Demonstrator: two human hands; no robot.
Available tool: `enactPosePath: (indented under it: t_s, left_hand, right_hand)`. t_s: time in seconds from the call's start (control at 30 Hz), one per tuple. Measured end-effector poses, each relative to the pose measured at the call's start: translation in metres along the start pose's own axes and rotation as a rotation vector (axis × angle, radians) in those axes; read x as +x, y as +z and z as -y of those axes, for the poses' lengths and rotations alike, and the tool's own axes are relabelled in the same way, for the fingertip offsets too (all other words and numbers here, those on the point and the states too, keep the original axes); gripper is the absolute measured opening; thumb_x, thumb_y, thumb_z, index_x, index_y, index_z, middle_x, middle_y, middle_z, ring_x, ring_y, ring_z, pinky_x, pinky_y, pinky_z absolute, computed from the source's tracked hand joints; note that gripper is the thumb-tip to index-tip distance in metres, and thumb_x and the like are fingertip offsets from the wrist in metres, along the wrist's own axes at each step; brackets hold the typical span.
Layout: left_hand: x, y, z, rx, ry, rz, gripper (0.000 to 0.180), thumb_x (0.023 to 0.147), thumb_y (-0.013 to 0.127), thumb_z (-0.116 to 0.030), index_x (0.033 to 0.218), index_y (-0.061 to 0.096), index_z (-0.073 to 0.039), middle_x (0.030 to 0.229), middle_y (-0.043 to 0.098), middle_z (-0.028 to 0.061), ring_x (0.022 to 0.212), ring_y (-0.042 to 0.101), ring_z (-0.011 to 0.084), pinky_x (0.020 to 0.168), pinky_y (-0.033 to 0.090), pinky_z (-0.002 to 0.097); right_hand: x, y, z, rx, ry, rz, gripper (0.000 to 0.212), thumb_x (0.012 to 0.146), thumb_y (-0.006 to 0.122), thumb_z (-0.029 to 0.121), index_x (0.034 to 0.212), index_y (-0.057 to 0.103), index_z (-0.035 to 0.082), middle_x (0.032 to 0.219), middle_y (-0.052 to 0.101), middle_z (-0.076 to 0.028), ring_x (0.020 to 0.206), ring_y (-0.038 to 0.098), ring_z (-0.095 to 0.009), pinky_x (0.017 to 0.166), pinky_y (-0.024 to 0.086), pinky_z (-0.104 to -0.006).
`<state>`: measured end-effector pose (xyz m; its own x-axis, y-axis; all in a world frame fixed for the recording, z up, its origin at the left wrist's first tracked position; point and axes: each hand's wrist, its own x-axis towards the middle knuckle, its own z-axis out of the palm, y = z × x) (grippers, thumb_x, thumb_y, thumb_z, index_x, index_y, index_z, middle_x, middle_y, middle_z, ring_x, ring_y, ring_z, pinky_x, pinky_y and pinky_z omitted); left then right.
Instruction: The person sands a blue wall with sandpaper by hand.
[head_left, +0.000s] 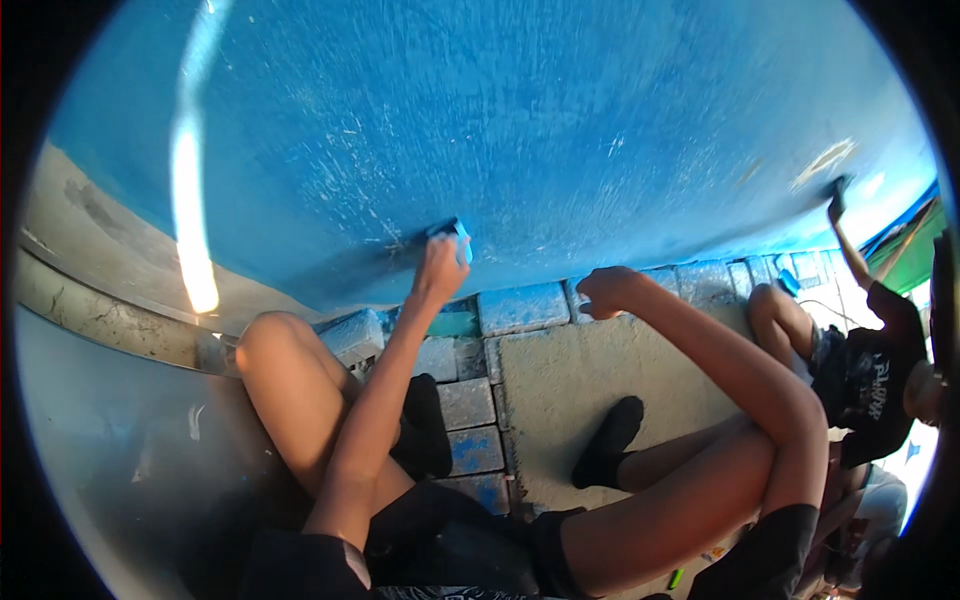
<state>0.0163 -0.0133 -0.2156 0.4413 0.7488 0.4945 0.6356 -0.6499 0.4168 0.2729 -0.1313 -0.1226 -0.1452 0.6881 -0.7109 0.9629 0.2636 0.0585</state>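
Observation:
My left hand (440, 270) is closed around a small blue block (461, 238), pressed to the lower part of a curved blue wall (480, 120). It looks like a sanding block, but the fingers partly cover it. Pale scratches and streaks run over the paint above and beside it. Farther right, my right hand (612, 292) hangs with a bent wrist and curled fingers, apart from the wall near its foot. Nothing shows in that hand.
Paving blocks (475, 450) spattered with blue and a flat tan slab (550, 400) lie under my feet. A grey metal surface (130, 430) stands close on the left. At the right, another person (870, 370) holds a dark block (839, 188) against the wall.

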Motion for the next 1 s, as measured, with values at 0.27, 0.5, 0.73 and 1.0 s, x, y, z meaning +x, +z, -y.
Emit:
enactPosePath:
  t_s: [0.27,0.5,0.73,1.0]
  left_hand:
    - [0.066,-0.087,-0.085,-0.07,-0.038,-0.392,0.027,0.091,0.052,-0.017,0.073,0.058,0.002,0.066,0.057,0.024,0.062,0.056,0.0416,0.055,0.04,0.0475]
    - [-0.011,0.011,-0.009,0.063,0.025,0.101,0.027,0.09,0.051,-0.017,0.073,0.058,0.003,0.072,0.056,0.027,0.068,0.054,0.0428,0.064,0.041,0.0517]
    - [0.069,-0.08,-0.099,-0.158,0.033,-0.435,0.031,0.09,0.055,-0.021,0.069,0.058,0.002,0.06,0.055,0.0209,0.054,0.051,0.0394,0.05,0.036,0.0425]
    - [-0.021,0.028,0.007,0.084,0.049,0.044,0.03,0.091,0.051,-0.018,0.069,0.056,0.002,0.071,0.056,0.025,0.07,0.055,0.0427,0.064,0.041,0.0519]
  right_hand:
    - [-0.022,0.027,-0.01,0.044,-0.008,0.049,0.042,0.088,0.054,0.037,0.117,0.056,0.007,0.112,0.062,-0.015,0.107,0.058,-0.031,0.089,0.047,-0.0447]
    - [-0.02,0.031,-0.007,-0.015,-0.031,0.024,0.04,0.088,0.053,0.039,0.112,0.058,0.007,0.108,0.063,-0.016,0.105,0.059,-0.032,0.087,0.047,-0.045]
    - [-0.041,0.042,-0.009,0.072,-0.004,0.001,0.04,0.09,0.051,0.038,0.112,0.057,0.006,0.108,0.062,-0.016,0.104,0.059,-0.033,0.086,0.047,-0.0457]
    - [-0.034,0.051,-0.005,-0.017,-0.003,0.15,0.043,0.089,0.052,0.039,0.118,0.056,0.007,0.115,0.06,-0.013,0.109,0.057,-0.031,0.089,0.047,-0.0445]
